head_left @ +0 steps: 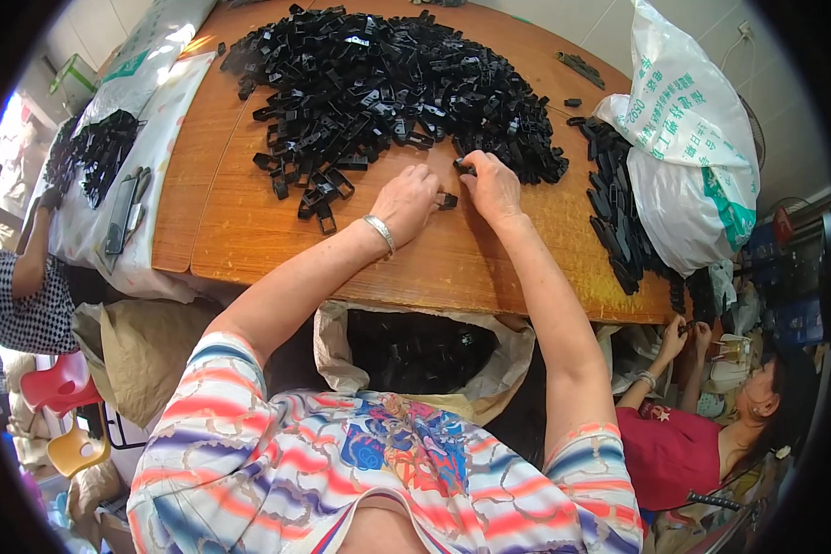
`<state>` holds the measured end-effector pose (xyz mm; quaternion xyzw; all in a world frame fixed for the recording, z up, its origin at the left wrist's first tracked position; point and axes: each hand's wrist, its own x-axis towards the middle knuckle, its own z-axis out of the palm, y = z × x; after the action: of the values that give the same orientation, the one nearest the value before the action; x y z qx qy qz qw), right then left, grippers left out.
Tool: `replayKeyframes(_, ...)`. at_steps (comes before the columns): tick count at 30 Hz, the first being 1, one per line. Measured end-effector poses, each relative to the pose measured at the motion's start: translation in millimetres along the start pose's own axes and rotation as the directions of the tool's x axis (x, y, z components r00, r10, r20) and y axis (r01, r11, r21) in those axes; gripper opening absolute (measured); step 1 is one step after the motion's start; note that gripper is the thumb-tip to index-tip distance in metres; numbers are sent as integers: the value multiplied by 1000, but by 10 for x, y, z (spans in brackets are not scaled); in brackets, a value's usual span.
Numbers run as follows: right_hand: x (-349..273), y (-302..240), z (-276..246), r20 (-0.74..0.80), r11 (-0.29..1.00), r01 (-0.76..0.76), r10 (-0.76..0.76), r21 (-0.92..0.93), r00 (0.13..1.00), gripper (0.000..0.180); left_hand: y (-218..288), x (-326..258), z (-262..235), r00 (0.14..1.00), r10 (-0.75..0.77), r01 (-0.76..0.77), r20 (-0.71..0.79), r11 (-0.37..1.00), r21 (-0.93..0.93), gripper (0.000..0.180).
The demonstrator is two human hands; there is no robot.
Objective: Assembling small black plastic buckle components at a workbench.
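Observation:
A big heap of small black plastic buckle parts [392,78] covers the far half of a round wooden table [249,240]. My left hand [406,198], with a silver bracelet on the wrist, pinches one black part [447,199] at its fingertips. My right hand [492,185] rests at the heap's near edge, its fingers closed on another black piece [464,167]. The two hands sit close together, a few centimetres apart. Below the table edge, between my arms, an open sack [425,346] holds more black parts.
A white printed plastic bag [688,148] lies on the table's right side beside a row of black parts [619,217]. A white sack [134,138] with black parts lies at the left. One person sits at lower right [683,443], another at the left [23,277].

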<state>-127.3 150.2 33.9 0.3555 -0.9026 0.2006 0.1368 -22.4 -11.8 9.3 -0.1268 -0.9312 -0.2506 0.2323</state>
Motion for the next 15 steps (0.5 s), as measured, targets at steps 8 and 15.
replayKeyframes(8,-319,-92,-290,436,737,-536,358,411,826,16,24,-157,-134,997,73,-76,-20,978,-195,20)
replayKeyframes(15,-606,-232,-338,172,953,-193,155,235,973,21,100,-234,-236,995,98,-99,-13,976,-193,23)
